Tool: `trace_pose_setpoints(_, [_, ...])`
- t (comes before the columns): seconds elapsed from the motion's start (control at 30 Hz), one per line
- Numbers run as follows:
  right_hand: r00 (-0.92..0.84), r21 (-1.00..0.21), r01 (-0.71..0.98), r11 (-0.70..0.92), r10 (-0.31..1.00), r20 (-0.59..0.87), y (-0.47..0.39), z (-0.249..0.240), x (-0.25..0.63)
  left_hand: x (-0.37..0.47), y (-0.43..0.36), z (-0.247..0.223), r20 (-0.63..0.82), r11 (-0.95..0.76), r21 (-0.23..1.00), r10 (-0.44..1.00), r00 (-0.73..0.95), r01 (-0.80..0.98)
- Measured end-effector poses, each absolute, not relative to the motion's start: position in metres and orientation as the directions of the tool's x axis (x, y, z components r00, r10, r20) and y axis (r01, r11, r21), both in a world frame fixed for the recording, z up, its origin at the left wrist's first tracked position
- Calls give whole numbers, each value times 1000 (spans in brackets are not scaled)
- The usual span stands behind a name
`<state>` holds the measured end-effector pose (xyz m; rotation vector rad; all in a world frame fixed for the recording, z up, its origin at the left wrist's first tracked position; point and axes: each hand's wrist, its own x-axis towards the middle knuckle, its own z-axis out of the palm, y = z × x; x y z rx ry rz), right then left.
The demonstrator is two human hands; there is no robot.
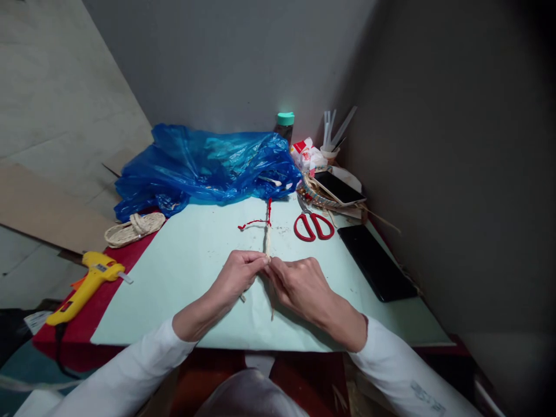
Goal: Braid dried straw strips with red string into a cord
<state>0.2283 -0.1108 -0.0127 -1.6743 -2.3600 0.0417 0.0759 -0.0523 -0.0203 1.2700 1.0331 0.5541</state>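
Note:
A pale braided cord (pixel 268 238) runs up the middle of the sheet, with red yarn (pixel 269 213) at its far end and a red strand (pixel 253 223) sticking out to the left. My left hand (pixel 240 270) pinches the near end of the cord between thumb and finger. Right beside it my right hand (pixel 299 284) is closed on the same spot, its fingertips touching the left ones. Thin loose strand ends (pixel 273 310) hang below the hands. How the strands lie between the fingers is hidden.
Red-handled scissors (pixel 314 226) and a black tablet-like slab (pixel 376 262) lie to the right. A blue plastic bag (pixel 204 168) covers the back. Left are a coiled cord bundle (pixel 134 230) and a yellow glue gun (pixel 87 286). A phone (pixel 339 187) rests on a basket, back right.

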Motion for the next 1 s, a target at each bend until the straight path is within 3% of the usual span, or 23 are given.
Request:
trace_pose_setpoints(0.2, [-561,-74,789,610,765,316,-111,-20,230,73,-55,-15,-296,304,950,807,511,70])
trace_pose_setpoints(0.3, [-548,-186,752,632,757,356,-111,-16,230,71,-55,-14,-283,315,948,789,545,37])
trace_pose_setpoints(0.4, [-303,-483,732,481,864,402,-109,-9,232,70,-55,-11,-255,303,953,787,561,9])
trace_pose_setpoints(0.5, [-24,-745,615,256,951,307,-103,-5,235,70,-54,-8,-228,286,958,775,590,-5])
trace_pose_setpoints(0.6, [-141,-906,385,175,981,130,-96,-9,235,71,-55,-6,-210,278,961,749,629,-11])
trace_pose_setpoints(0.7, [-214,-952,288,101,976,39,-91,-17,233,71,-57,-7,-180,248,969,736,652,-12])
trace_pose_setpoints(0.83, [-209,-934,334,126,976,57,-90,-24,230,70,-64,-10,-131,164,986,739,660,12])
trace_pose_setpoints(1.0, [-219,-978,201,58,976,13,-91,-27,231,67,-71,-15,-150,104,988,793,591,113])
